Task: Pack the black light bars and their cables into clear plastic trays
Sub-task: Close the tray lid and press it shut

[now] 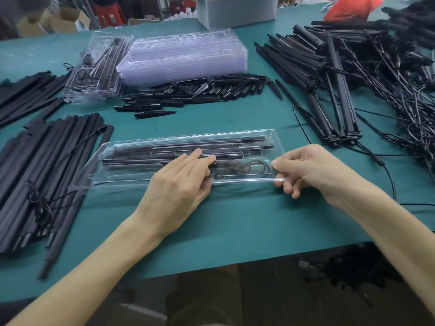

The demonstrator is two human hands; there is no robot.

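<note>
your right grip (303,170) pinched the near rim of the clear tray (247,180) at its right end, thumb above the plastic and fingers curled below. your left grip (181,184) lay spread on the tray's middle. its fingers were straight and pressed down over the light bars (211,143).

between the two grips, in the near right pocket, sat the coiled cable (244,167). the tray lay on the bench (235,220) directly in front of you, its long axis running left to right across your body. the bars lay along that same axis in the far channels.

the tray looked filled, so the next move was probably to carry it off sideways. it was long and thin, and lifted by the right end alone it would likely have sagged or twisted. the packed trays (98,64) lay well away at the far left, on the left grip's side. the empty stack (183,57) stood beside them, and loose bars (329,74) were heaped to your right.
</note>
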